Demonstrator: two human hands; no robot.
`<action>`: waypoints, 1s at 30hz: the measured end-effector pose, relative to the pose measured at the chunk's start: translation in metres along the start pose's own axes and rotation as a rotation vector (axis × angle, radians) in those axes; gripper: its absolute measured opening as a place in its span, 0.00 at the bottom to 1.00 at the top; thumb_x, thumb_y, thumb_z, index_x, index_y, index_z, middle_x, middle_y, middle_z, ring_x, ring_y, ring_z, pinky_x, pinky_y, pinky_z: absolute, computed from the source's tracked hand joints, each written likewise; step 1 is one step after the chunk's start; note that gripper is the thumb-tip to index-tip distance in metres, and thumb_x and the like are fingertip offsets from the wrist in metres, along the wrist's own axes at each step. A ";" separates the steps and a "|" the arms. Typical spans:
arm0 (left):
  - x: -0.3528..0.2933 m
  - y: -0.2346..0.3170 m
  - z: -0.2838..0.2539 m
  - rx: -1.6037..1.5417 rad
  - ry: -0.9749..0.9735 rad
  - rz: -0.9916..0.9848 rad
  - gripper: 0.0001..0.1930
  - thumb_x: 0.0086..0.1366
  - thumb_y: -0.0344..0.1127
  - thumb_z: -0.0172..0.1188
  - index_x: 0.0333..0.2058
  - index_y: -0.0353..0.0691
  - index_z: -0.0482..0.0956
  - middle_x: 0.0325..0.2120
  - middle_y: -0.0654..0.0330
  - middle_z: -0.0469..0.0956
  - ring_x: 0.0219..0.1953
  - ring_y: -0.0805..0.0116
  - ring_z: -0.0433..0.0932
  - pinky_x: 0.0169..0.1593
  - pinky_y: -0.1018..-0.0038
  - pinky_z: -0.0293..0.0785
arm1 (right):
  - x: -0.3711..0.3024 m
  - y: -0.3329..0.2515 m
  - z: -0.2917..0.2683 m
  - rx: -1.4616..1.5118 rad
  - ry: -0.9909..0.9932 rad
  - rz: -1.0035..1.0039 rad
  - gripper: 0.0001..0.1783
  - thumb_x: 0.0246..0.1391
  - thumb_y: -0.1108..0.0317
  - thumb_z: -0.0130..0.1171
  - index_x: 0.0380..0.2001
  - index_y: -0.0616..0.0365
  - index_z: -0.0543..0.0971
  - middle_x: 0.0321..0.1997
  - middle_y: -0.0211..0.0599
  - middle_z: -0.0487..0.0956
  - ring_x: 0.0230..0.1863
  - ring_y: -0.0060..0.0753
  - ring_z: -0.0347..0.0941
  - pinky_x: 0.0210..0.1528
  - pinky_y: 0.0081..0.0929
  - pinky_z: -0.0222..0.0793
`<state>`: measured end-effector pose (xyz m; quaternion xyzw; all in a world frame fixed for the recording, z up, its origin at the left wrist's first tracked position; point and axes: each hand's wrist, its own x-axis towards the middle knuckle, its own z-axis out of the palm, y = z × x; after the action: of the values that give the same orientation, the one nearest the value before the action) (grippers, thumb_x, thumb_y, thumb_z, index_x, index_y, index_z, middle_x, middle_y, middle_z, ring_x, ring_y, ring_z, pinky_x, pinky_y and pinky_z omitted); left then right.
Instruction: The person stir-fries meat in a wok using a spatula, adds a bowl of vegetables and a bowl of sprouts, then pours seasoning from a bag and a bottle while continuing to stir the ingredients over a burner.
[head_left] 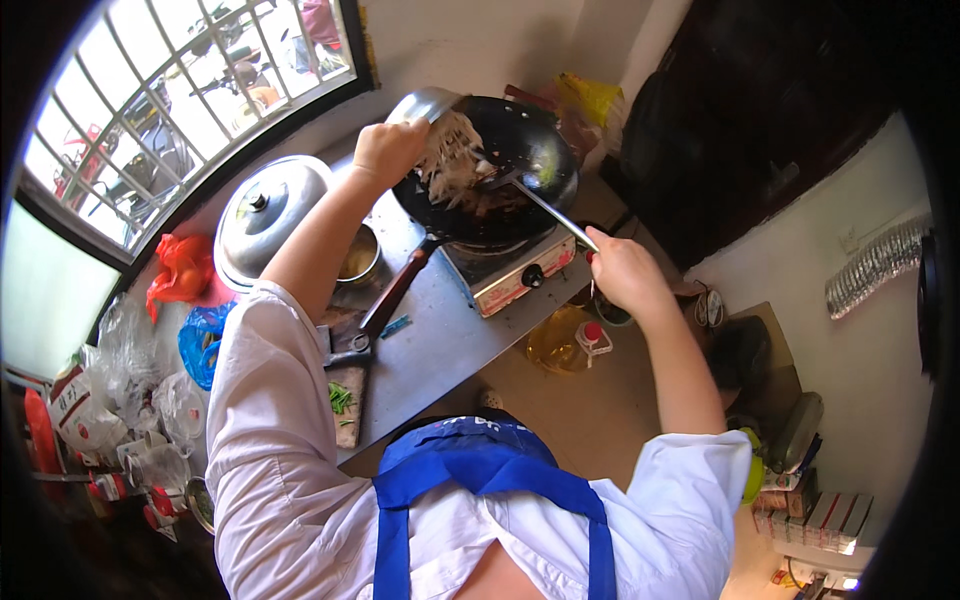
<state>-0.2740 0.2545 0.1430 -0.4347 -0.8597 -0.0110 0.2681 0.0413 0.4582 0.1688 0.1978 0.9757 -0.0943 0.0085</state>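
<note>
My left hand [392, 150] is closed on the rim of a metal bowl [428, 103], tipped over the left side of a black wok [545, 160]. Pale, shredded food [452, 160] hangs from the bowl's mouth down into the wok. In my right hand [625, 268] is the handle of a metal spatula [550, 210]; its blade rests among the food inside the wok. The wok sits on a gas stove [515, 283], its dark wooden handle [400, 290] pointing toward me. What the pale food is, I cannot make out.
Left of the wok are a large lidded pot [275, 215], a small metal pot [360, 255], and red [182, 268] and blue [203, 345] plastic bags. Chopped greens [340, 399] lie on a board [350, 425]. An oil jug [560, 340] stands below the counter [425, 355].
</note>
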 end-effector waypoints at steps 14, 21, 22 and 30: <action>0.013 0.019 0.005 -0.077 0.304 0.164 0.05 0.60 0.35 0.56 0.27 0.47 0.70 0.17 0.64 0.75 0.25 0.65 0.80 0.35 0.68 0.79 | 0.003 0.060 -0.047 0.177 0.011 -0.083 0.22 0.56 0.72 0.51 0.56 0.59 0.73 0.38 0.57 0.80 0.39 0.55 0.78 0.43 0.43 0.73; 0.011 -0.016 -0.002 -0.565 0.314 -0.432 0.09 0.57 0.38 0.59 0.28 0.39 0.73 0.23 0.49 0.77 0.29 0.45 0.77 0.33 0.58 0.71 | 0.069 0.023 0.036 0.087 0.415 -0.409 0.17 0.56 0.71 0.51 0.48 0.63 0.76 0.41 0.55 0.79 0.45 0.57 0.76 0.48 0.45 0.72; 0.008 -0.019 -0.003 -0.620 0.316 -0.460 0.09 0.57 0.38 0.59 0.28 0.38 0.73 0.22 0.49 0.76 0.28 0.46 0.77 0.33 0.59 0.71 | 0.084 0.000 0.030 0.105 0.652 -0.571 0.17 0.57 0.70 0.51 0.48 0.63 0.76 0.43 0.54 0.78 0.46 0.56 0.75 0.50 0.44 0.72; -0.002 0.016 -0.010 -0.915 0.366 -0.388 0.07 0.56 0.31 0.57 0.25 0.36 0.68 0.18 0.47 0.70 0.21 0.48 0.71 0.28 0.64 0.68 | 0.256 -0.151 0.056 0.886 0.728 -0.444 0.12 0.54 0.68 0.56 0.40 0.61 0.78 0.41 0.51 0.79 0.43 0.54 0.76 0.48 0.40 0.72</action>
<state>-0.2565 0.2598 0.1470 -0.3310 -0.7708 -0.5103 0.1897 -0.2548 0.4094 0.1277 -0.0060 0.8018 -0.4169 -0.4281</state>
